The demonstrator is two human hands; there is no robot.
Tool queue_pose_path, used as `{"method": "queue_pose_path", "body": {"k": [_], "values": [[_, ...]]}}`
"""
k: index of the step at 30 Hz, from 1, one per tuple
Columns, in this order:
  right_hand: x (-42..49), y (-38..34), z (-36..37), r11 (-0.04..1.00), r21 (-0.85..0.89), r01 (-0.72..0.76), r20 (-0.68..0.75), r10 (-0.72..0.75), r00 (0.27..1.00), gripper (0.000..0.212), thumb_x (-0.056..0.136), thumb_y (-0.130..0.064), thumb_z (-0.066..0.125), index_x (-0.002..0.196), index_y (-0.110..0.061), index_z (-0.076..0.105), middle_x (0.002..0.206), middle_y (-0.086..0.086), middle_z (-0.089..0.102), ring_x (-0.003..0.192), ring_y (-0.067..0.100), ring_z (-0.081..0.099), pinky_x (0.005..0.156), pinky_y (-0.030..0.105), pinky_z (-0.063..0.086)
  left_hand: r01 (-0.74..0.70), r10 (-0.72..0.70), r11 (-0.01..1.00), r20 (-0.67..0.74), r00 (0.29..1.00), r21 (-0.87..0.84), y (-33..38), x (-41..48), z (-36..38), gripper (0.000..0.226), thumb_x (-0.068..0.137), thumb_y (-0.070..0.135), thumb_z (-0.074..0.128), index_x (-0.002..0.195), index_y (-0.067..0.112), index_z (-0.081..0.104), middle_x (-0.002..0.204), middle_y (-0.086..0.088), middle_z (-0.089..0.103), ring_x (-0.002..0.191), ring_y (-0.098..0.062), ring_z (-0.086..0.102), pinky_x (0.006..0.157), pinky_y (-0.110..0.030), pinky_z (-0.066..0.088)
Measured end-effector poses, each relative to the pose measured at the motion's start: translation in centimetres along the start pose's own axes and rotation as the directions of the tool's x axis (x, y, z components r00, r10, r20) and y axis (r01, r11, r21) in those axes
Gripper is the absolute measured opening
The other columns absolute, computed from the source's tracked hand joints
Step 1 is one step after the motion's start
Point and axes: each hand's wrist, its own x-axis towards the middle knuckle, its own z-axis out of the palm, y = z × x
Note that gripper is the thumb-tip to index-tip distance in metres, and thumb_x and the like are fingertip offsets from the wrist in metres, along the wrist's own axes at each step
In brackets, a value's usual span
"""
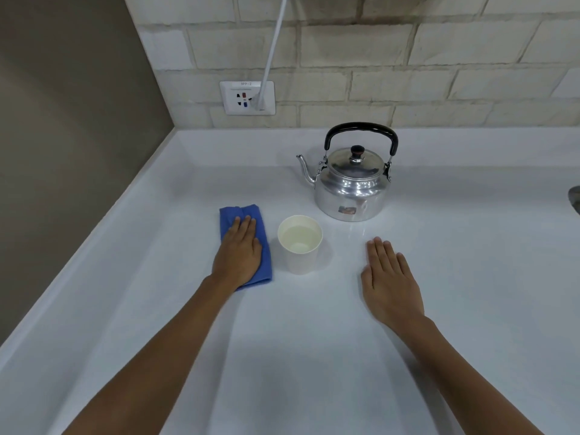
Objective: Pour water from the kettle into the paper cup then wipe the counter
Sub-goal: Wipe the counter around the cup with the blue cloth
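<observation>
A silver kettle (351,183) with a black handle stands upright on the white counter (314,356), spout pointing left. In front of it a white paper cup (300,246) stands upright with water inside. A folded blue cloth (230,216) lies flat left of the cup. My left hand (239,252) rests palm down on the cloth, fingers straight and together. My right hand (389,281) lies flat on the bare counter to the right of the cup, holding nothing.
A wall socket (247,98) with a white cable (273,51) plugged in sits on the brick wall behind. A brown side wall borders the counter on the left. A dark metal object (575,197) shows at the right edge.
</observation>
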Motion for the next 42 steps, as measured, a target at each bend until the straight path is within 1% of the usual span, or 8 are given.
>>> {"method": "queue_pose_path", "body": {"k": [4, 9, 11, 15, 19, 25, 35, 42], "values": [[-0.1, 0.1, -0.2, 1.000, 0.014, 0.009, -0.004, -0.009, 1.000, 0.054, 0.096, -0.027, 0.015, 0.146, -0.013, -0.001, 0.158, 0.002, 0.001, 0.145, 0.014, -0.003, 0.119, 0.033, -0.001, -0.209, 0.208, 0.978, -0.017, 0.978, -0.009, 1.5, -1.0, 0.5, 0.045, 0.097, 0.014, 0.032, 0.137, -0.005, 0.027, 0.147, -0.022, 0.029, 0.139, -0.037, 0.020, 0.116, -0.044, 0.014], [-0.2, 0.2, -0.3, 1.000, 0.018, 0.016, 0.000, -0.016, 1.000, 0.054, 0.097, -0.027, 0.015, 0.146, -0.014, -0.004, 0.158, 0.000, -0.002, 0.145, 0.013, -0.005, 0.118, 0.031, -0.003, -0.315, 0.326, 0.934, 0.039, 0.945, -0.166, -1.4, -2.4, 0.4, 0.048, 0.098, 0.025, 0.028, 0.144, 0.016, 0.014, 0.153, 0.008, 0.010, 0.136, -0.001, -0.008, 0.113, -0.017, -0.002], [-0.2, 0.1, -0.3, 1.000, 0.025, 0.013, -0.005, -0.013, 1.000, 0.054, 0.097, -0.027, 0.015, 0.145, -0.014, -0.004, 0.158, 0.000, -0.002, 0.144, 0.013, -0.006, 0.117, 0.030, -0.005, -0.305, 0.318, 0.939, 0.062, 0.946, -0.162, -2.3, -0.8, -0.1, 0.049, 0.098, 0.025, 0.029, 0.144, 0.018, 0.014, 0.153, 0.009, 0.009, 0.137, 0.000, -0.007, 0.113, -0.017, -0.002], [-0.3, -0.2, -0.3, 1.000, 0.019, 0.008, -0.013, -0.008, 1.000, 0.054, 0.097, -0.027, 0.016, 0.145, -0.013, -0.004, 0.158, 0.001, -0.003, 0.144, 0.013, -0.006, 0.118, 0.030, -0.005, -0.226, 0.232, 0.968, 0.053, 0.971, -0.106, -2.3, 3.7, -0.3, 0.049, 0.098, 0.022, 0.030, 0.144, 0.014, 0.015, 0.155, -0.003, 0.012, 0.143, -0.016, 0.004, 0.115, -0.023, 0.001], [-0.4, -0.2, -0.5, 1.000, 0.029, 0.010, -0.010, -0.010, 1.000, 0.054, 0.097, -0.026, 0.017, 0.145, -0.013, -0.005, 0.158, 0.001, -0.004, 0.144, 0.012, -0.008, 0.118, 0.030, -0.006, -0.207, 0.212, 0.976, 0.069, 0.975, -0.074, -2.0, 7.0, 0.4, 0.049, 0.098, 0.021, 0.029, 0.144, 0.010, 0.015, 0.155, -0.008, 0.014, 0.143, -0.023, 0.007, 0.117, -0.030, 0.004], [-0.4, -0.3, -0.5, 1.000, 0.020, 0.019, 0.003, -0.019, 1.000, 0.056, 0.092, -0.030, 0.005, 0.144, -0.013, -0.007, 0.154, -0.002, -0.009, 0.138, 0.008, -0.016, 0.118, 0.030, -0.006, -0.173, 0.179, 0.982, 0.087, 0.980, -0.071, -1.8, 10.2, 0.9, 0.048, 0.098, 0.020, 0.028, 0.143, 0.008, 0.017, 0.154, -0.011, 0.017, 0.142, -0.027, 0.010, 0.116, -0.032, 0.005], [-0.4, -0.4, -0.6, 1.000, 0.028, 0.006, 0.010, -0.007, 1.000, 0.057, 0.088, -0.032, 0.005, 0.141, -0.016, -0.012, 0.151, -0.005, -0.013, 0.140, 0.009, -0.015, 0.116, 0.029, -0.009, -0.182, 0.186, 0.983, 0.141, 0.973, -0.037, -2.2, 13.9, 1.1, 0.049, 0.098, 0.022, 0.025, 0.144, 0.010, 0.012, 0.156, -0.009, 0.013, 0.143, -0.025, 0.006, 0.116, -0.032, 0.003], [-0.5, -0.3, -0.6, 0.999, 0.049, 0.014, -0.010, -0.013, 1.000, 0.054, 0.097, -0.025, 0.018, 0.142, -0.016, -0.010, 0.151, -0.005, -0.014, 0.139, 0.008, -0.017, 0.116, 0.028, -0.009, -0.176, 0.175, 0.984, 0.153, 0.973, -0.008, -2.3, 14.4, 1.3, 0.050, 0.098, 0.024, 0.024, 0.144, 0.011, 0.010, 0.156, -0.008, 0.011, 0.143, -0.024, 0.006, 0.117, -0.035, 0.004]]}}
